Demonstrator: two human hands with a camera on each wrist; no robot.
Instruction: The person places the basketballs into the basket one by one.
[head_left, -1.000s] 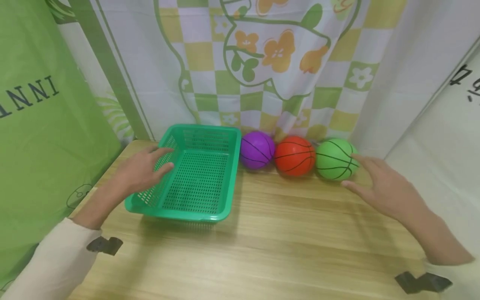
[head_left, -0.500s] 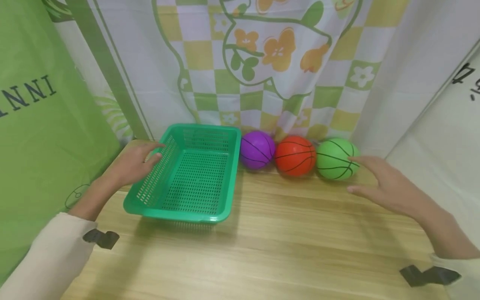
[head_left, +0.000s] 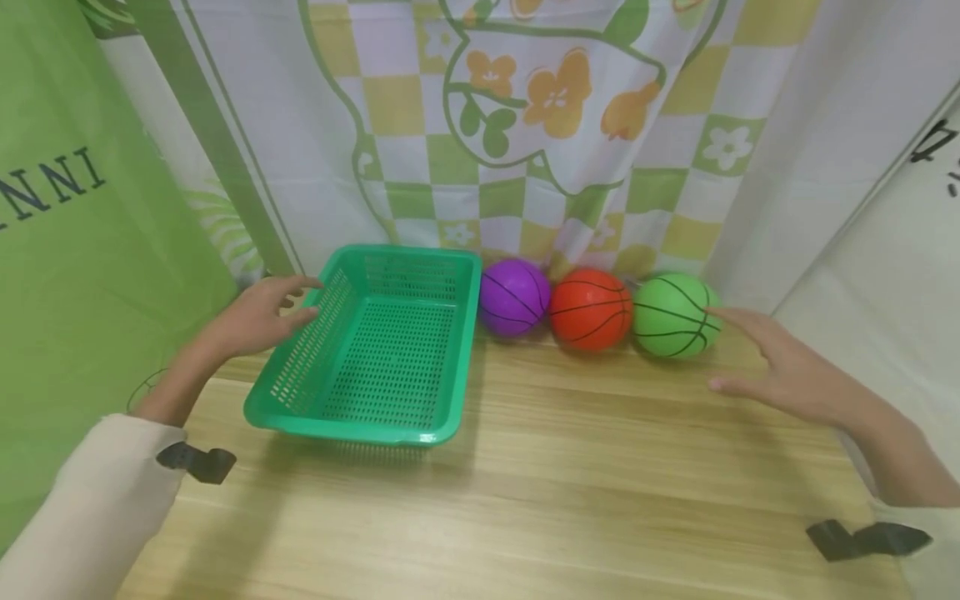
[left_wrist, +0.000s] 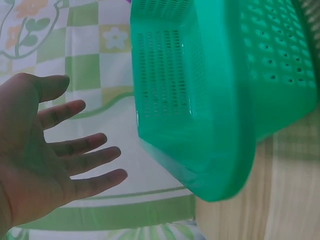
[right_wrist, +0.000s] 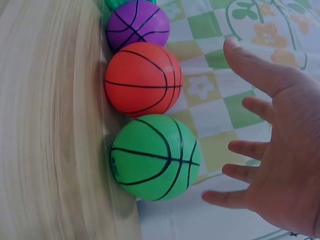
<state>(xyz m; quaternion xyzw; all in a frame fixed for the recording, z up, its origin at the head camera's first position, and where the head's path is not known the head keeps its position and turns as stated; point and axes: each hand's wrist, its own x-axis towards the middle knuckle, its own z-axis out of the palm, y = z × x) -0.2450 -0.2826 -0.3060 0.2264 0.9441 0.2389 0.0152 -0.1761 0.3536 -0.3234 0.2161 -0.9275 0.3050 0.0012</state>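
A green plastic basket [head_left: 390, 429] with perforated walls stands on the wooden table, with nothing inside it. My left hand [head_left: 258, 317] hovers at its left rim; the left wrist view shows that hand [left_wrist: 50, 150] with fingers spread, apart from the basket [left_wrist: 220, 125]. To the basket's right, a purple ball [head_left: 514, 298], a red ball [head_left: 591, 309] and a green ball [head_left: 677, 315] sit in a row, all marked like basketballs. Beside the green ball is my right hand [head_left: 795, 367]; in the right wrist view this hand [right_wrist: 280, 155] is spread, with a gap to the green ball [right_wrist: 155, 157].
Behind the basket and balls hangs a patterned curtain [head_left: 555, 183], close against the row. Green fabric [head_left: 97, 275] borders the left side and white fabric [head_left: 885, 275] the right. The wooden table [head_left: 540, 500] extends in front.
My left hand has drawn back left and slightly up, from over the basket to its left rim. The right hand has shifted slightly right. Basket and balls stay put.
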